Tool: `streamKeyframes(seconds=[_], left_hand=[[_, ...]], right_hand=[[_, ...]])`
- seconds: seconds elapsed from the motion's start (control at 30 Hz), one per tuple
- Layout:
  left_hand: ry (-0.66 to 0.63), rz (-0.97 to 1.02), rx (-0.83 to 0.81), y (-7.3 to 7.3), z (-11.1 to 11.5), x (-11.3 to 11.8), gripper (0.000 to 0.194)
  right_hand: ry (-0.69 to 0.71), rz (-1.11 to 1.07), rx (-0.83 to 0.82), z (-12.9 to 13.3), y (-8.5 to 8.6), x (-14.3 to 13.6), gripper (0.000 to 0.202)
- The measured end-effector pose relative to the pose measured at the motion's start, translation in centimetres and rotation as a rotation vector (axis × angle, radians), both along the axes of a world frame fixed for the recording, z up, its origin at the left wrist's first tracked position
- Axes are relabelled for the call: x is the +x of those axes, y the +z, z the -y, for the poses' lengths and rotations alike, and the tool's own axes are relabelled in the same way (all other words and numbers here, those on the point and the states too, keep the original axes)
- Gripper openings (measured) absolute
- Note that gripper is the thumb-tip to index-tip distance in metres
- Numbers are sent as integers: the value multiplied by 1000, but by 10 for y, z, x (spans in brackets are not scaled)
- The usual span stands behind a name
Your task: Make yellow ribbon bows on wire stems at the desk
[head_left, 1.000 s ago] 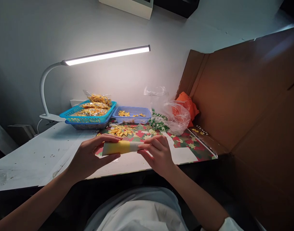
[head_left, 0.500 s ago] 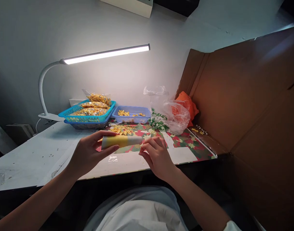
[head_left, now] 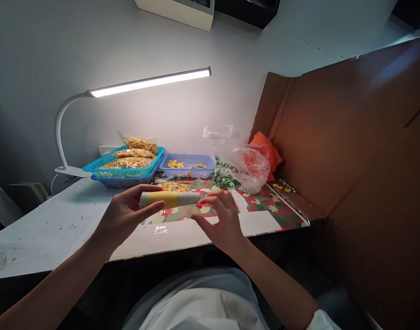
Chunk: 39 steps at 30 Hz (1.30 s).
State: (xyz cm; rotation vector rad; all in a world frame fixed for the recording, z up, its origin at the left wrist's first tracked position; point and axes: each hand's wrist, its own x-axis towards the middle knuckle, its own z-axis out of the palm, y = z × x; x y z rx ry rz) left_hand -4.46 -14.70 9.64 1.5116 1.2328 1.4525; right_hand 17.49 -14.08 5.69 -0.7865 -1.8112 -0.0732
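Observation:
My left hand [head_left: 124, 211] is wrapped round the wide end of a yellow and white thread cone [head_left: 167, 199], held nearly level above the front of the table. At the cone's narrow end is my right hand [head_left: 221, 215], its thumb apart from the fingers and its fingertips touching or very close to the tip. A small red spot shows by those fingertips; what it is I cannot make out. Behind the cone, yellow ribbon-like pieces [head_left: 177, 185] lie on the patterned cover.
Bagged yellow pieces fill a turquoise basket [head_left: 122, 173] at the back left. Beside it are a blue basket [head_left: 185, 172], a clear plastic bag [head_left: 253, 172] and an orange bag [head_left: 270, 153]. A lamp [head_left: 151, 82] hangs above; cardboard [head_left: 350, 137] walls the right.
My right thumb has parted from its fingers, and the red spot has come into sight. The cone and both hands have shifted slightly left, as the whole view moved a little.

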Motion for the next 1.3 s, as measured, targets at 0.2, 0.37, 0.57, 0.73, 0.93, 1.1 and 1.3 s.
streamKeyframes(seconds=[0.2, 0.37, 0.57, 0.73, 0.93, 1.1, 1.3], left_hand=[[-12, -5, 30, -1, 3, 6, 45], [8, -72, 62, -5, -2, 5, 44], [29, -137, 111, -10, -6, 2, 44], [33, -126, 114, -8, -9, -1, 42], [52, -80, 45, -9, -17, -7, 44], [72, -63, 28, -12, -24, -15, 42], [53, 10, 20, -7, -29, -22, 39]], right_hand=[[-101, 48, -5, -5, 1, -9, 9], [77, 101, -178, 2, 3, -2, 8], [218, 149, -378, 11, 2, 8, 8], [430, 319, -464, 21, 3, 14, 9], [529, 464, -481, 28, -3, 19, 8], [594, 545, -529, 31, -9, 27, 10], [658, 618, -724, 35, -13, 42, 7]])
